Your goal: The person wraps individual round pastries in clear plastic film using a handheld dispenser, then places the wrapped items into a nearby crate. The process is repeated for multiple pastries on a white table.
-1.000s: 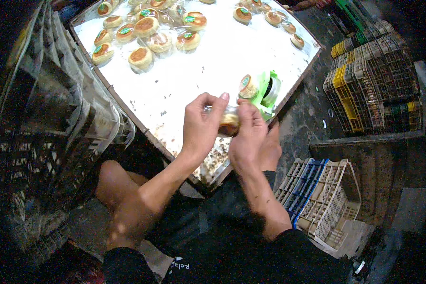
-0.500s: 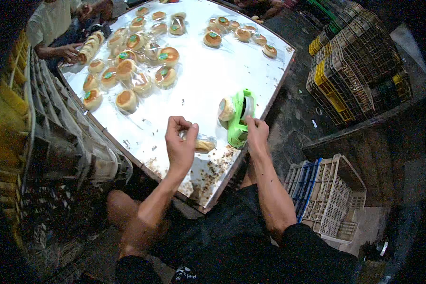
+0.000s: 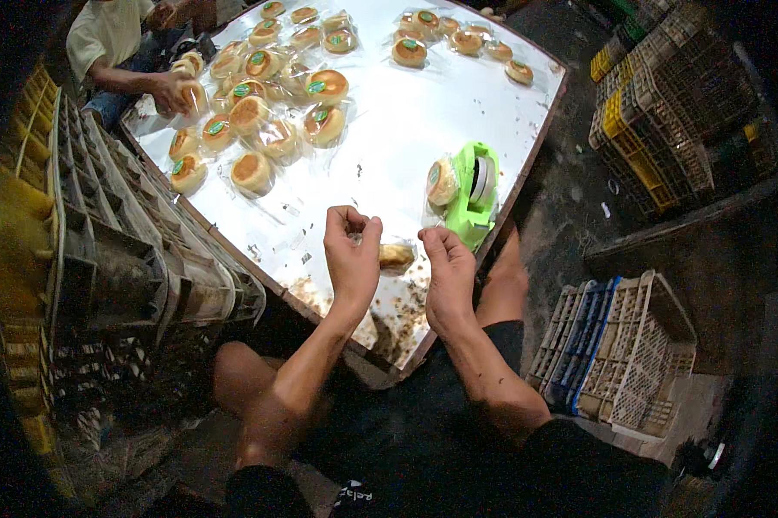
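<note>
A round bun in a clear plastic bag [image 3: 396,256] lies on the white table between my hands. My left hand [image 3: 353,263] is closed at its left side, thumb and fingers pinching the bag's plastic end. My right hand [image 3: 450,281] is closed in a pinch just right of the bun; whatever its fingertips hold is too small to make out. Right beyond it stands a green tape dispenser [image 3: 473,207] with a tape roll. Another bagged bun [image 3: 442,182] leans against the dispenser's left side.
Many bagged buns [image 3: 252,173] with green labels cover the table's far left, and a smaller group [image 3: 409,53] sits at the far right. A co-worker's hand [image 3: 172,91] touches buns at the far left edge. Plastic crates [image 3: 613,354] stand right, stacked crates [image 3: 104,224] left.
My right hand has left the tape dispenser and come left and down toward the bagged bun. My left hand keeps its pinch. The whole view has shifted slightly. The co-worker's hand has moved right.
</note>
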### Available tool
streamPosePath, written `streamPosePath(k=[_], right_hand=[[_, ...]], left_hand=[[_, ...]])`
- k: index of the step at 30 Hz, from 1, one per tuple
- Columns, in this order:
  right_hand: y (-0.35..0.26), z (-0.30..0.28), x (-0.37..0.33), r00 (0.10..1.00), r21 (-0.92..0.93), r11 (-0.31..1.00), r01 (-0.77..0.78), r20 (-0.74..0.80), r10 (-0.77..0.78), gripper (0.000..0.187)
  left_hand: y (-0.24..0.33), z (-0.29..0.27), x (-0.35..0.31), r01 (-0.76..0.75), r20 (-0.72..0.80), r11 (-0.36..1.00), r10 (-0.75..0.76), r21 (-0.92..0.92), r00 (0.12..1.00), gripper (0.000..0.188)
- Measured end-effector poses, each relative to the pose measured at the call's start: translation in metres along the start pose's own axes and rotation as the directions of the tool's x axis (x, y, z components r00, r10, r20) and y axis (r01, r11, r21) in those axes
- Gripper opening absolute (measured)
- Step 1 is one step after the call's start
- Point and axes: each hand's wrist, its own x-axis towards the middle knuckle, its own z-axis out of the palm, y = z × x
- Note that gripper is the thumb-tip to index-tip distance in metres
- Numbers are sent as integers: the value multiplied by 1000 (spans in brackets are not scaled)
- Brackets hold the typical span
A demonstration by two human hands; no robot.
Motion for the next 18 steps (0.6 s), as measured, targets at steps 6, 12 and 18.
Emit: streamPosePath(k=[6,12,18], right_hand=[[-20,-48,-19,998,-159,987,35,64,-25,17],[-14,-32,11,937,-290,892,348,78,-341,13],[-19,-52,17,961,155,974,-166,246,125,13]], left_hand=[[-16,15,7,30,60,1000,-30,5,998,18],[8,51,-10,48,122,998,-42,-46,992,18],[34,47,-12,-90,370,996,86,-7,925,20]])
